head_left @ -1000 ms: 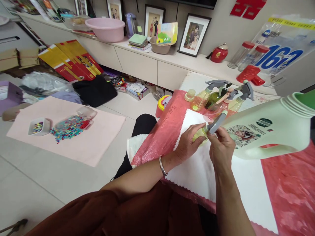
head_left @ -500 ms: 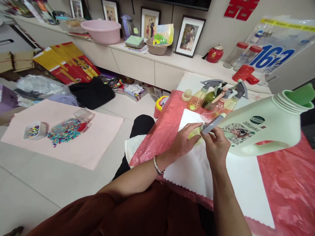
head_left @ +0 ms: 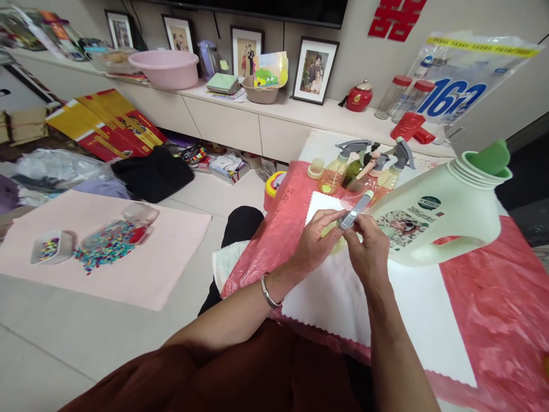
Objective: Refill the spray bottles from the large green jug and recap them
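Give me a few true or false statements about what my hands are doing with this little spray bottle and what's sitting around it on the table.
1. Both hands grip the small spray bottle. True: the left hand holds its body, the right hand its grey sprayer head.
2. The big jug is blue. False: pale green.
3. More spray bottles stand behind the hands. True.
4. The hands work over a black cloth. False: a white cloth on red plastic sheeting.
5. A bracelet circles the left wrist. True.
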Motion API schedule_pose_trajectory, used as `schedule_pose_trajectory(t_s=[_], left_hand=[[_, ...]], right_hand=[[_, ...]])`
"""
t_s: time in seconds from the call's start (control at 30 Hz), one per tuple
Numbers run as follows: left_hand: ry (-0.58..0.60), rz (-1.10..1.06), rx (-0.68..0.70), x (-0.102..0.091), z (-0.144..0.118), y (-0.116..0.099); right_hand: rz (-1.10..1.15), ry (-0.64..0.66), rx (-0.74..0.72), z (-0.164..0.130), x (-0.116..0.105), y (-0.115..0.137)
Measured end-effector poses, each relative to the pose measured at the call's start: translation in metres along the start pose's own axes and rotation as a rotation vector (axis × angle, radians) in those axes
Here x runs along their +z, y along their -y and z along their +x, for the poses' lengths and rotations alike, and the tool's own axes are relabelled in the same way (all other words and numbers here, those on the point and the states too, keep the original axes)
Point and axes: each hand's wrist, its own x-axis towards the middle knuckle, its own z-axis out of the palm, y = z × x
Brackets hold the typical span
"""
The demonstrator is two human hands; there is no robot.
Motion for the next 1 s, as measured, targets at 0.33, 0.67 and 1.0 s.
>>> schedule_pose_trajectory(t_s=[0.33,0.67,1.0], left_hand=[[-0.133,0.105,-0.007,0.015,-0.004,-0.003],[-0.222,0.094,-0.277,0.027,0.008,-0.007],[-0.110,0.218,-0.156,0.010,0.010,-0.009]], right_hand=[[0.058,-0.183,0.045,-0.013,0.027,-0.016],[0.059,-0.310,0.122,-0.018,0.046,-0.015],[0.022,-0.287,0.140,-0.030,0.053,-0.021]])
